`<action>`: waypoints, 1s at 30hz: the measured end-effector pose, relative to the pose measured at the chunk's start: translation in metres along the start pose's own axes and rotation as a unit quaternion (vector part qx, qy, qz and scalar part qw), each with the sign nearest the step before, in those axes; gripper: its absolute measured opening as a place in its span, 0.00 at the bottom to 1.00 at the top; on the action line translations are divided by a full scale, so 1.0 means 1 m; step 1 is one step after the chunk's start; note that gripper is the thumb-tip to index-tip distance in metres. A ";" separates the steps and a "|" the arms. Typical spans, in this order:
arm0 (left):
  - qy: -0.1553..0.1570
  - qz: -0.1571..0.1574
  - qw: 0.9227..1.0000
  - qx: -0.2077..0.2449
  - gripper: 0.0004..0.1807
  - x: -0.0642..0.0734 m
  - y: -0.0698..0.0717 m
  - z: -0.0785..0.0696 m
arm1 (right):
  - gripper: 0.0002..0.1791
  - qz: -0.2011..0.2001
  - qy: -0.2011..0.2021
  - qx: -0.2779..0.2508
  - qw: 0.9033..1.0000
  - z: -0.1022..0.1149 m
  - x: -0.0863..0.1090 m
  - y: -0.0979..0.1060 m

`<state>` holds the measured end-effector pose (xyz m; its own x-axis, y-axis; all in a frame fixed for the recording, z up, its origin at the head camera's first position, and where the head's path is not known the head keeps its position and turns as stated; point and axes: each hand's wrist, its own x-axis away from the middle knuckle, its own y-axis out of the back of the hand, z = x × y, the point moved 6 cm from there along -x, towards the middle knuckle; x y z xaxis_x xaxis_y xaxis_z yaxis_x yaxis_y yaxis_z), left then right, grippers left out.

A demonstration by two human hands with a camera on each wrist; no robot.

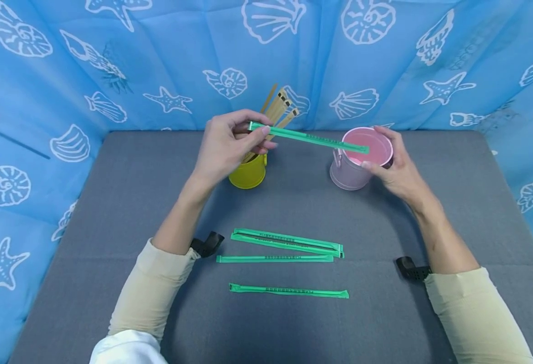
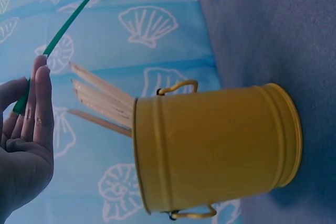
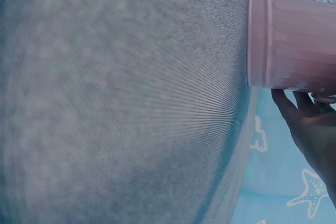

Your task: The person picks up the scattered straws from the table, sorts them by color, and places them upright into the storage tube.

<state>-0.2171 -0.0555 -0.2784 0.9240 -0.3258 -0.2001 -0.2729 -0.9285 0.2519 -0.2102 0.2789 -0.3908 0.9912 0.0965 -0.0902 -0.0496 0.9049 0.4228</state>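
My left hand (image 1: 227, 146) pinches one end of a green-wrapped straw (image 1: 312, 138) between thumb and fingers. The straw's other end reaches over the mouth of a small pink bucket (image 1: 346, 177), whose visible inside is pink. Around the right side of that bucket, my right hand (image 1: 400, 169) grips it, thumb at the near rim. In the right wrist view, fingers (image 3: 286, 106) touch the bucket's side. Below and behind my left hand stands a yellow bucket (image 2: 220, 145) holding several wooden chopsticks (image 2: 102, 100), which lean out past its rim.
Several more green-wrapped straws lie nearer on the grey table (image 1: 112, 227): a close group (image 1: 286, 240), one straw (image 1: 275, 259) just below it, and a separate straw (image 1: 289, 291) nearest. A blue cloth (image 1: 180, 50) with white shell prints hangs behind and at the sides.
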 end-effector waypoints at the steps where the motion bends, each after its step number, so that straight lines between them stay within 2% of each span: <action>1: 0.002 0.000 1.000 -0.005 0.10 0.000 -0.002 -0.002 | 0.45 -0.001 0.003 -0.004 1.000 0.000 0.000 0.000; 2: 0.004 0.002 1.000 -0.007 0.10 0.000 -0.004 -0.006 | 0.45 -0.002 0.003 -0.007 1.000 0.000 -0.001 0.000; 6: 0.002 0.008 1.000 -0.015 0.10 -0.005 -0.012 -0.004 | 0.45 -0.007 0.005 -0.012 1.000 0.000 -0.001 0.000; 9: -0.002 0.015 1.000 -0.016 0.09 -0.011 -0.018 0.004 | 0.45 -0.007 0.006 -0.013 1.000 -0.001 -0.001 0.000; 22: 0.004 0.029 0.999 -0.038 0.10 -0.031 -0.043 0.008 | 0.44 -0.004 0.007 -0.022 1.000 -0.001 -0.002 -0.002; 30: 0.008 0.041 0.999 -0.022 0.08 -0.044 -0.059 0.013 | 0.45 -0.007 0.004 -0.015 1.000 -0.003 -0.001 -0.003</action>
<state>-0.2454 0.0119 -0.2964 0.9037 -0.3965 -0.1617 -0.3357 -0.8905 0.3072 -0.2113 0.2780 -0.3950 0.9909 0.0867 -0.1030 -0.0393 0.9181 0.3943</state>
